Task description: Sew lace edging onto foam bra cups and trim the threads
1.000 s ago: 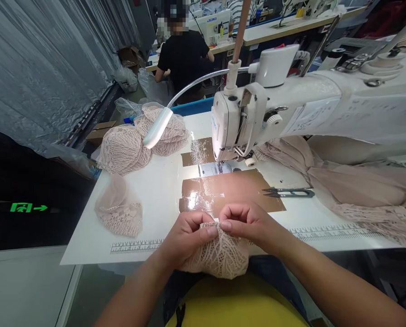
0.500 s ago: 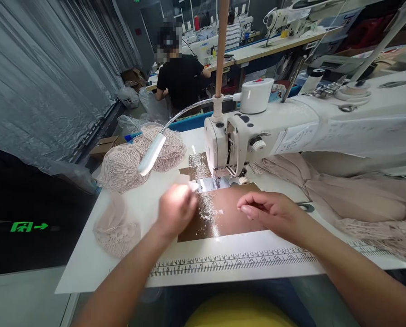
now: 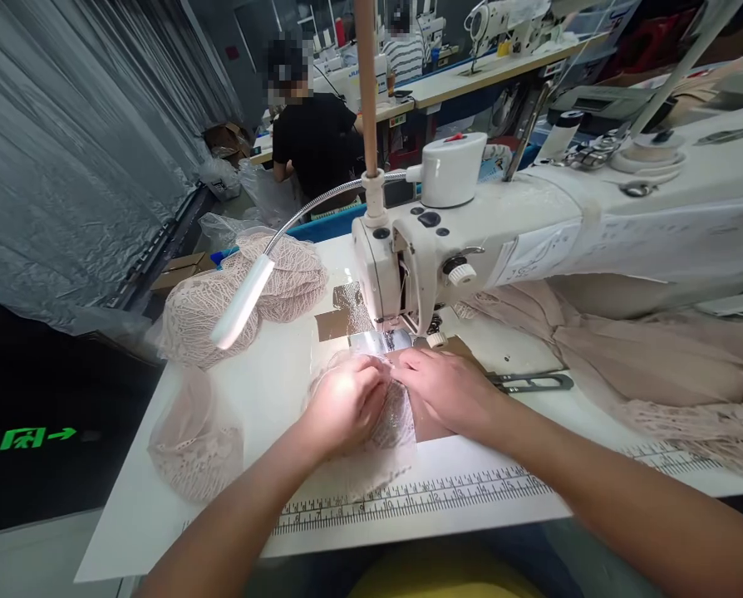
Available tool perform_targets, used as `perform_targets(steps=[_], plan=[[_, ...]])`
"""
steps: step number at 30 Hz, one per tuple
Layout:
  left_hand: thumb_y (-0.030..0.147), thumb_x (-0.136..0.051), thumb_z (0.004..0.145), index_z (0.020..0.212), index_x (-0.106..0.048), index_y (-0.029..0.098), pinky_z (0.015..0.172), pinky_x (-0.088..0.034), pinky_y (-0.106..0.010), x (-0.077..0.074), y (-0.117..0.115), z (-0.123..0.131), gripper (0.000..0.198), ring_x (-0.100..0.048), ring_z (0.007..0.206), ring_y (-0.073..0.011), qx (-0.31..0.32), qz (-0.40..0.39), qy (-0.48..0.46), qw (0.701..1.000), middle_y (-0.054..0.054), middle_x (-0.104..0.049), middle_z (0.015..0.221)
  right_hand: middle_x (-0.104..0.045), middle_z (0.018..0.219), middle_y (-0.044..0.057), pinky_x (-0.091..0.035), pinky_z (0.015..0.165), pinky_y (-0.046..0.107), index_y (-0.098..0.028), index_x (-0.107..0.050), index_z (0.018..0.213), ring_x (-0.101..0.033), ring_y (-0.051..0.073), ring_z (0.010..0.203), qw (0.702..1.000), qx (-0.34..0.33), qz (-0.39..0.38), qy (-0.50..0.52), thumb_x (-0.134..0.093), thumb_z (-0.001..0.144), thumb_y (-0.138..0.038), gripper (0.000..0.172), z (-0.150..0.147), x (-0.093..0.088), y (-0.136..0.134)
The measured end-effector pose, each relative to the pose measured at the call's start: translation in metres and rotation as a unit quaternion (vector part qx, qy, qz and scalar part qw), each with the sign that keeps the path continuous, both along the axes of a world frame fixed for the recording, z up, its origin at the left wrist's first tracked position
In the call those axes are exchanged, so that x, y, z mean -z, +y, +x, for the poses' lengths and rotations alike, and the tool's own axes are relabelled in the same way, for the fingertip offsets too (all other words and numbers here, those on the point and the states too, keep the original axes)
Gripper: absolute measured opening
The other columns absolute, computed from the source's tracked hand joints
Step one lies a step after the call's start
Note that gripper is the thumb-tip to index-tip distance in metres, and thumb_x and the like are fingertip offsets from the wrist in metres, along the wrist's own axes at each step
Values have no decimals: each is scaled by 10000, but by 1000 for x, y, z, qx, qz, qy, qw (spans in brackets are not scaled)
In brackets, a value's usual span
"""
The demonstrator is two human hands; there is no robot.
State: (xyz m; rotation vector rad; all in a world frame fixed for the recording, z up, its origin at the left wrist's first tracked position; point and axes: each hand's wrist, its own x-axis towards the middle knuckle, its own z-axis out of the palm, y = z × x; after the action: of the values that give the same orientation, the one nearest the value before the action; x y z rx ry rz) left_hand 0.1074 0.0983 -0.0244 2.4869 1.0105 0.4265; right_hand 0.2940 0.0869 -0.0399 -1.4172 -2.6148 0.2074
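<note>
A pale pink lace piece (image 3: pixel 396 428) lies on the brown plate (image 3: pixel 430 423) in front of the sewing machine's needle area. My left hand (image 3: pixel 346 399) is closed on the lace, its fingers curled over the upper part. Beside it, my right hand (image 3: pixel 450 389) pinches the lace's upper edge between thumb and fingers, close to the presser foot. The fingertips of both hands almost meet. Part of the lace is hidden under my left hand. The white sewing machine head (image 3: pixel 377 266) stands just behind the hands.
Lace cups (image 3: pixel 209 320) are piled at the back left, with another lace cup (image 3: pixel 197 440) nearer. A lamp (image 3: pixel 243 303) hangs over the table. Dark thread snips (image 3: pixel 533 382) lie right of my right hand, before beige fabric (image 3: pixel 633 349). A person (image 3: pixel 315 145) sits beyond.
A lace piece now lies under my hands on the brown plate. My left hand has come in beside the right, and my right hand has moved left onto the lace. The view has shifted slightly.
</note>
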Motion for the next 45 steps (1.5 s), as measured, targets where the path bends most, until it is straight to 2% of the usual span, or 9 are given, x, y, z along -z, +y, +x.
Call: perform_targets(steps=[4,11,17,25,28,31,34,40,45], plan=[[213,-403,914,1130,-608,156,812,-498,-388,13,9,0,303,-567,960,-230,4,72,15,997,-115,-625,1155,-635,934,58,-339,631,301,-183,-657,987,-550,175,765,998,28,45,-37,-449,825,-57,293,-2,3,1],[195,-388,920,1121,-623,92,866,-527,-426,25,24,1,326,-586,1038,-259,25,104,13,994,-170,-619,1182,-653,880,56,-310,598,303,-186,-665,986,-539,156,680,994,69,75,-39,-467,843,-85,264,-7,11,4],[191,-387,927,1161,-578,101,919,-537,-382,41,36,-5,314,-573,1122,-236,64,168,-3,984,-162,-590,1225,-664,876,47,-301,586,294,-185,-668,983,-520,145,648,992,96,75,-38,-479,833,-64,270,-10,10,4],[202,-389,928,1187,-571,135,953,-525,-389,39,42,-3,324,-572,1132,-238,78,153,-6,985,-145,-592,1228,-654,822,46,-286,544,291,-170,-666,975,-502,146,617,991,109,64,-33,-489,811,-58,266,-12,10,6],[201,-407,923,1211,-562,160,954,-523,-408,41,45,-4,329,-564,1146,-246,83,135,-30,987,-137,-591,1234,-652,821,43,-303,549,293,-174,-666,951,-497,141,597,990,116,69,-28,-470,822,-48,266,-12,10,7],[200,-421,918,1214,-562,154,930,-534,-422,42,48,-5,330,-583,1119,-256,92,154,-38,983,-155,-604,1212,-649,821,47,-337,576,291,-174,-662,941,-508,141,598,990,121,68,-29,-463,824,-41,266,-12,10,7],[187,-438,908,1203,-569,149,919,-542,-407,41,51,-6,325,-595,1102,-251,100,176,-37,979,-159,-615,1192,-649,808,45,-356,596,299,-171,-657,940,-523,148,606,990,114,68,-38,-456,822,-33,271,-12,10,6],[182,-448,900,1173,-590,131,933,-525,-406,38,56,-7,312,-588,1105,-244,116,150,-41,981,-162,-625,1171,-633,799,52,-340,564,301,-165,-651,926,-507,142,584,990,97,88,-44,-422,832,-33,280,-12,10,4],[168,-444,892,1154,-594,127,931,-515,-415,38,58,-8,304,-594,1082,-241,96,144,-36,984,-162,-632,1141,-622,786,42,-294,511,283,-160,-645,948,-472,130,566,993,78,89,-28,-458,755,-9,309,-9,14,5]])
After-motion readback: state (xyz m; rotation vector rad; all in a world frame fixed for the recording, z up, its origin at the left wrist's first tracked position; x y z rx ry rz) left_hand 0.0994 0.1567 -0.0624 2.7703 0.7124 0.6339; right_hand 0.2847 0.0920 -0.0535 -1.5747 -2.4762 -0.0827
